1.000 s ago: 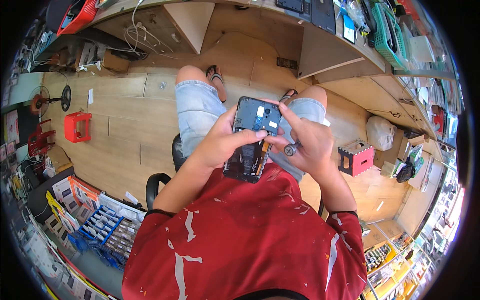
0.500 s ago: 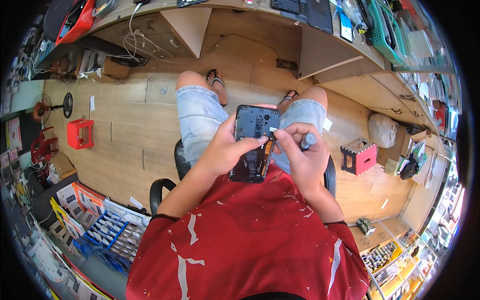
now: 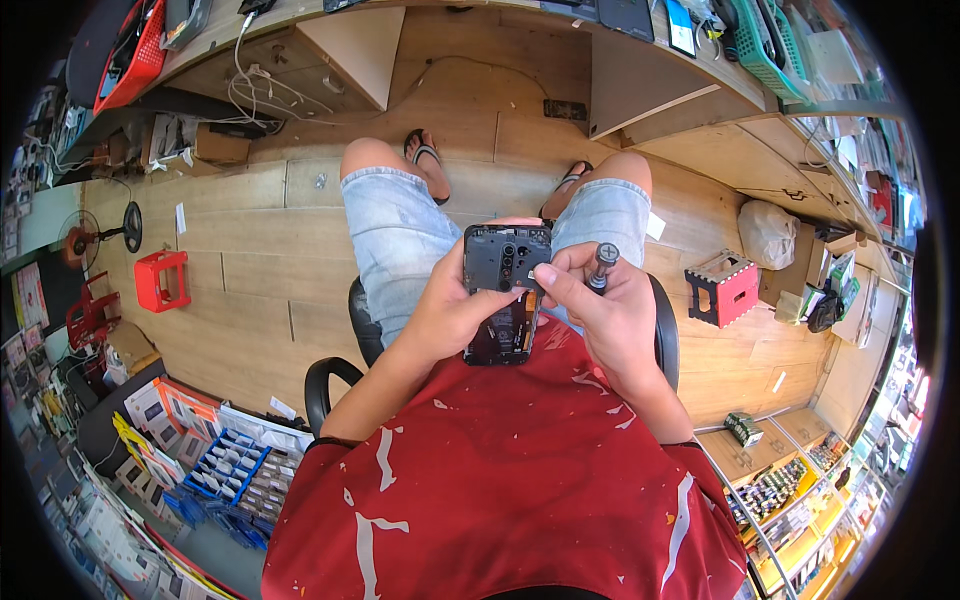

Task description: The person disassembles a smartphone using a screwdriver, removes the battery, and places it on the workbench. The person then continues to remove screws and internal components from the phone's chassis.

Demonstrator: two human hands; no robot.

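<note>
An opened smartphone [image 3: 497,340] without its back cover lies over my lap, its dark inner parts facing up. A black plate with a column of camera openings [image 3: 508,262] covers its upper part, and below that the battery area is bare. My left hand [image 3: 452,300] grips the phone from the left, thumb across the plate's lower edge. At the plate's right edge, my right hand [image 3: 597,300] presses its thumb and finger. That same hand keeps a small screwdriver [image 3: 606,256] tucked between its fingers, round cap upward.
A workbench [image 3: 660,85] with a green basket [image 3: 765,50] and a red basket [image 3: 135,60] runs along the far side. A red stool [image 3: 162,281] stands left, a folding step stool [image 3: 722,288] right. A small fan [image 3: 132,227] is at far left; chair armrests [image 3: 325,385] flank me.
The screwdriver in my right hand has tilted so its round cap points more upward. Both hands and the phone have shifted slightly left in view.
</note>
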